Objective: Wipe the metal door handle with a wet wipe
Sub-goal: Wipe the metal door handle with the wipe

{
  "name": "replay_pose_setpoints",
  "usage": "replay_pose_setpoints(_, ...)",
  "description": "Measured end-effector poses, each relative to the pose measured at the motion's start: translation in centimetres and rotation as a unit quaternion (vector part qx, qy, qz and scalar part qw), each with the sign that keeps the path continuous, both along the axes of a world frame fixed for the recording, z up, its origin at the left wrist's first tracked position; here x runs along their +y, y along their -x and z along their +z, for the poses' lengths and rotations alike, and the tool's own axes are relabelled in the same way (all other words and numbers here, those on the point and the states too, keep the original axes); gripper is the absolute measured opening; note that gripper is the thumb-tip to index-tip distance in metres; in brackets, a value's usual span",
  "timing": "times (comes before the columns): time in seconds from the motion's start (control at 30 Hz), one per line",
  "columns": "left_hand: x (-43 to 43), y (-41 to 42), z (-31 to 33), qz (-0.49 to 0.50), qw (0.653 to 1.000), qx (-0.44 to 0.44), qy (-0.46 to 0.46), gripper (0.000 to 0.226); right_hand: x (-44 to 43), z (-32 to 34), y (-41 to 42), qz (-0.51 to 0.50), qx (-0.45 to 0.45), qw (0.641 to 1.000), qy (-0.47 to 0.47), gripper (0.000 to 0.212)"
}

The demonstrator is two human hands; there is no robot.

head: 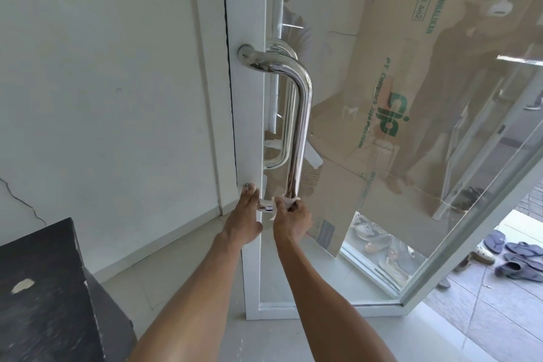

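Note:
A polished metal door handle (299,114) runs upright on the white frame of a glass door (249,126), bent in at top and bottom. My right hand (292,222) grips a white wet wipe (283,203) wrapped around the handle's lower bend. My left hand (242,219) lies flat with straight fingers against the door frame, its fingertips at the handle's lower mounting point. The lower bend is mostly hidden by the wipe and both hands.
A black cabinet (50,297) stands at the lower left. Cardboard sheets (382,132) lean behind the glass. Sandals and shoes (517,258) lie on the tiled floor outside at the right. A white wall (102,82) fills the left.

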State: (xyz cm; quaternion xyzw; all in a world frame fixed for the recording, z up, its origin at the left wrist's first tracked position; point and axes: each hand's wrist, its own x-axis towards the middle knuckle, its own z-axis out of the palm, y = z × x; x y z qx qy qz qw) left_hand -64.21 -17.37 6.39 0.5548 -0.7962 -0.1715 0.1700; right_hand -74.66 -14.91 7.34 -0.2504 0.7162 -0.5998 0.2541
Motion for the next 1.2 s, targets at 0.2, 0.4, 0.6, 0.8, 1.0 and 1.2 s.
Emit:
replay_pose_setpoints(0.2,-0.3,-0.1,0.2,-0.007,1.000,-0.003,-0.021,0.087,-0.5,0.8,-0.2,0.030,-0.224,0.972,-0.071,0.023)
replay_pose_setpoints(0.4,1.3,0.4,1.6,-0.002,0.998,0.053,-0.022,0.084,-0.3,1.5,0.8,0.081,-0.267,0.954,-0.106,0.045)
replay_pose_setpoints(0.6,4.8,2.1,2.9,0.173,0.967,0.153,0.106,0.051,0.4,2.8,1.3,0.099,-0.257,0.949,-0.153,0.051)
replay_pose_setpoints(0.8,4.8,3.9,3.7,0.376,0.778,0.422,-0.276,0.035,1.4,2.8,2.2,0.121,-0.218,0.953,-0.173,0.041)
replay_pose_setpoints(1.0,5.8,7.5,3.5,0.404,0.488,0.688,-0.353,0.036,1.5,2.5,2.7,0.140,-0.193,0.952,-0.192,0.044)
replay_pose_setpoints(1.2,6.2,8.6,3.5,0.375,0.560,0.661,-0.329,0.024,2.0,3.1,3.5,0.139,-0.108,0.976,-0.129,0.034)
